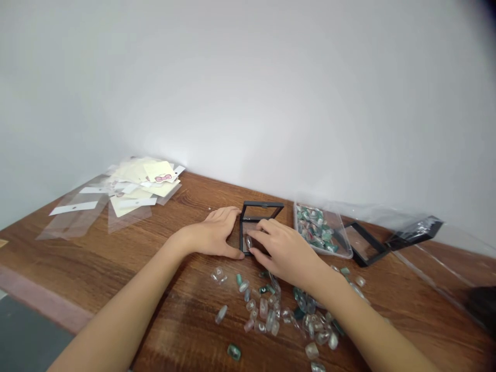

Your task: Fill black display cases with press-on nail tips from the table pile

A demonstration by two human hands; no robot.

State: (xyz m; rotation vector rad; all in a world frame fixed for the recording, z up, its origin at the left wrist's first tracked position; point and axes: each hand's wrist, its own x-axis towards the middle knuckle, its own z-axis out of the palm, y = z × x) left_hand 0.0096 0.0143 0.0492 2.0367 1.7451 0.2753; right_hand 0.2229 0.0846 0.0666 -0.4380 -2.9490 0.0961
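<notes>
A small black display frame [242,235] with a clear film window stands folded open on the wooden table, its lid tilted up. My left hand [217,232] lies along its left side, fingers stretched out, thumb and fingertips touching the black edge. Over the lower half of the frame is my right hand [281,248], with a small clear oval bead [248,241] between thumb and fingers against the film. Loose clear, pink and green beads [263,308] are scattered just in front of the hands, some hidden beneath my right forearm.
Right of the frame, a clear plastic box [296,219] holds many more beads. Beyond it another black frame [368,243] lies open, with plastic wrap [445,258] nearby. Clear bags with cream cards [135,186] are piled at the back left, near the wall.
</notes>
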